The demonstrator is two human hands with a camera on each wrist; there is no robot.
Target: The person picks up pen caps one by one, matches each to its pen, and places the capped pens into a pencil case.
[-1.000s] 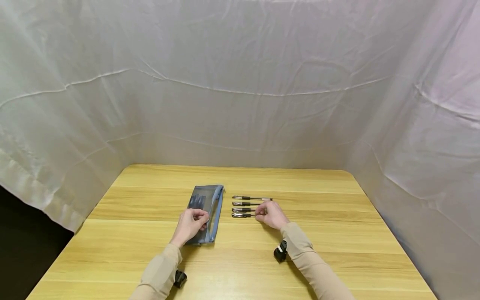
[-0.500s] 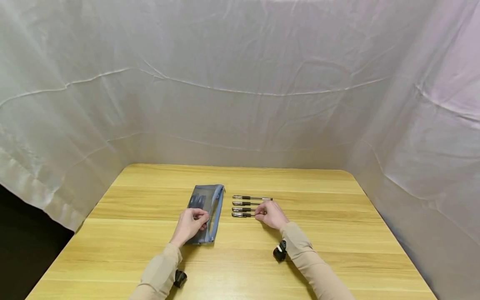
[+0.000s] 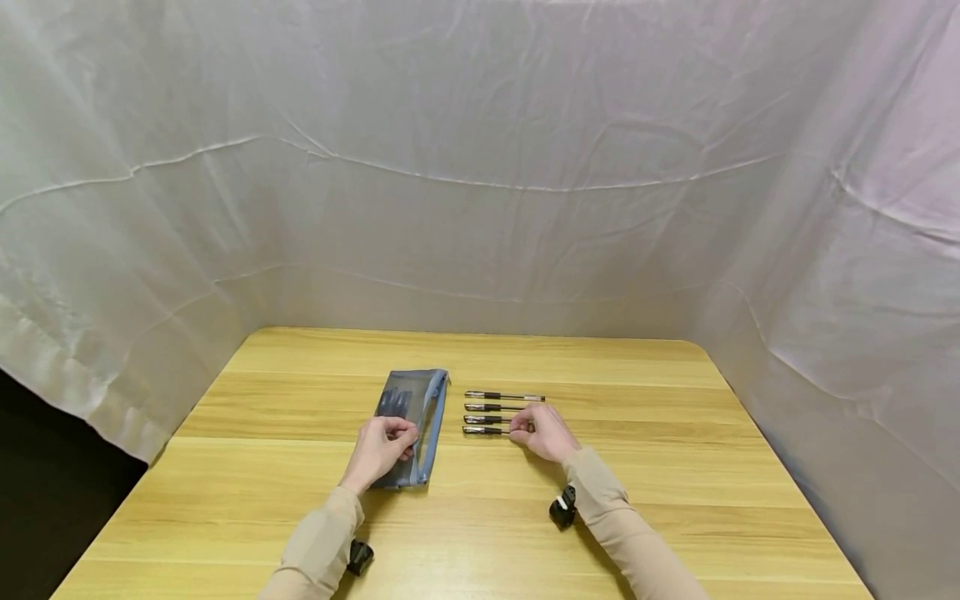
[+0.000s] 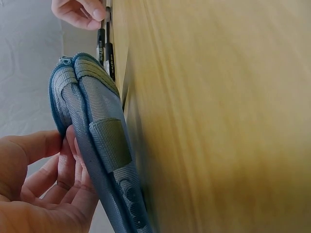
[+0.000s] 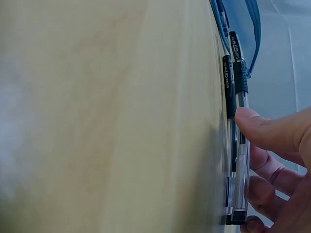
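On the table's left middle lies a blue zippered mesh pouch (image 3: 400, 383) with dark objects showing through it. My left hand (image 3: 375, 454) pinches the pouch's upper side near the zipper, and the mouth gapes toward the right. To the right, several clear-barrelled pens with black grips lie in parallel, caps toward the pouch. My right hand (image 3: 546, 432) pinches the nearest pen (image 5: 240, 77) between thumb and fingers. In the right wrist view this pen stands slightly off the table, beside a lying pen (image 5: 227, 87). The hand covers the right ends of the nearer pens.
The farthest pen (image 3: 504, 396) lies fully visible on the wooden table (image 3: 480, 533). Pale curtains (image 3: 480, 225) hang around the table's back and sides. Small black cameras (image 3: 562, 507) sit at both wrists.
Almost nothing differs. The right wrist has shifted very slightly while its fingers stay at the nearest pen; the left hand and pouch have not moved.
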